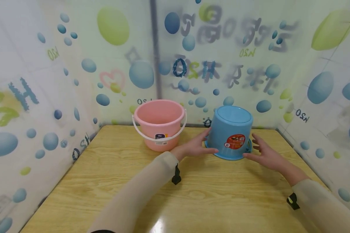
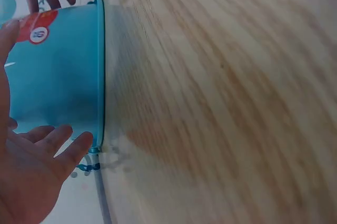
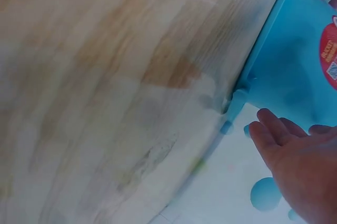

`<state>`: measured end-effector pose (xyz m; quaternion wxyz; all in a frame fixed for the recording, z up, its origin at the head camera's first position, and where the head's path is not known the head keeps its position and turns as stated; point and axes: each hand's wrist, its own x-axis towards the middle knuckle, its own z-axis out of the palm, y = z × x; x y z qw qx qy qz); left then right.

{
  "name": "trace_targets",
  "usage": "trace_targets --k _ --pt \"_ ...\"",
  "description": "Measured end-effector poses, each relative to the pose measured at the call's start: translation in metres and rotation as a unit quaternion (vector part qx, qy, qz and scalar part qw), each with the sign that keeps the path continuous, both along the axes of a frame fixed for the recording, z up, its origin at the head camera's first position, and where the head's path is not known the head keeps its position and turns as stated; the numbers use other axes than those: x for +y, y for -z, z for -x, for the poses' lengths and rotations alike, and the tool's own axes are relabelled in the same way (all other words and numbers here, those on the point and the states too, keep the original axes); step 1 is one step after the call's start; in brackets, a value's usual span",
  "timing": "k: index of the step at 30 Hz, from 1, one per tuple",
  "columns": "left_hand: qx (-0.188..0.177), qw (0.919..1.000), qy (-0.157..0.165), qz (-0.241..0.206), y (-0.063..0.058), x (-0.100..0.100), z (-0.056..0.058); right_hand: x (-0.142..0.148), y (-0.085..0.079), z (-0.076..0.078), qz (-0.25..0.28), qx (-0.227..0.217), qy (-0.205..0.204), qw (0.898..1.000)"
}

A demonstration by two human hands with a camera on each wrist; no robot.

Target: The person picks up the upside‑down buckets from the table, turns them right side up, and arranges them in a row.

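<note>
A person's two sleeved forearms reach in from the 6 o'clock edge of a pale wood-grain counter point(image 1: 110, 174), where glare shines on the near surface. Farther in, the left hand point(image 1: 194, 147) and the right hand point(image 1: 265, 152) flank a blue bucket point(image 1: 231, 131) that stands upside down, rim on the counter, at about 1 o'clock from the counter's centre. Both hands are open with fingers extended. The left hand's fingertips meet the bucket's lower wall at its 9 o'clock side; the wrist view shows the left hand point(image 2: 31, 174) spread beside the blue bucket point(image 2: 58, 92). The right hand lies just beside the rim at 3 o'clock; whether it touches cannot be told, and its wrist view shows the right hand point(image 3: 295, 155) flat and close to the blue bucket point(image 3: 287, 66). A round red label point(image 1: 235, 141) faces the person. Just beside the blue bucket, at 9 o'clock from it, a pink bucket point(image 1: 159, 124) stands upright with its white handle point(image 1: 151, 138) hanging down in front. Behind, bubble-patterned walls point(image 1: 250, 64) enclose the counter.
</note>
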<state>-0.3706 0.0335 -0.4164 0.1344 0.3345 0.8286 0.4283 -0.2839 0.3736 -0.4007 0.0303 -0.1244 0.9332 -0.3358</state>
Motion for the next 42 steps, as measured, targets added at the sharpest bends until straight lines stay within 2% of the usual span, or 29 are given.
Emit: trace_targets --k 7,11,15,22,31,34,42 --pt "-0.038 0.9988 -0.03 -0.013 0.006 0.009 0.006 -0.002 0.007 0.014 -0.011 -0.016 0.002 1.0" --pt "-0.037 0.9989 -0.027 -0.004 0.006 0.012 0.007 -0.002 0.008 0.017 -0.018 -0.026 0.005 0.999" --pt "-0.029 0.9993 -0.022 0.004 0.005 0.012 0.008 -0.004 0.008 0.018 0.002 -0.024 0.004 1.0" --pt "-0.022 0.9991 -0.037 0.004 0.002 0.007 0.005 -0.007 0.002 0.012 0.031 0.013 0.006 0.999" --pt "-0.009 0.9986 -0.048 0.02 -0.004 0.008 0.001 -0.003 -0.001 0.0 0.025 0.027 0.001 0.999" --pt "-0.01 0.9984 -0.055 0.011 -0.005 0.007 -0.001 -0.002 -0.001 -0.002 0.027 0.046 -0.005 0.999" --pt "0.025 0.998 -0.048 -0.034 -0.007 0.0 0.0 -0.003 -0.005 -0.005 0.035 0.096 -0.01 0.995"
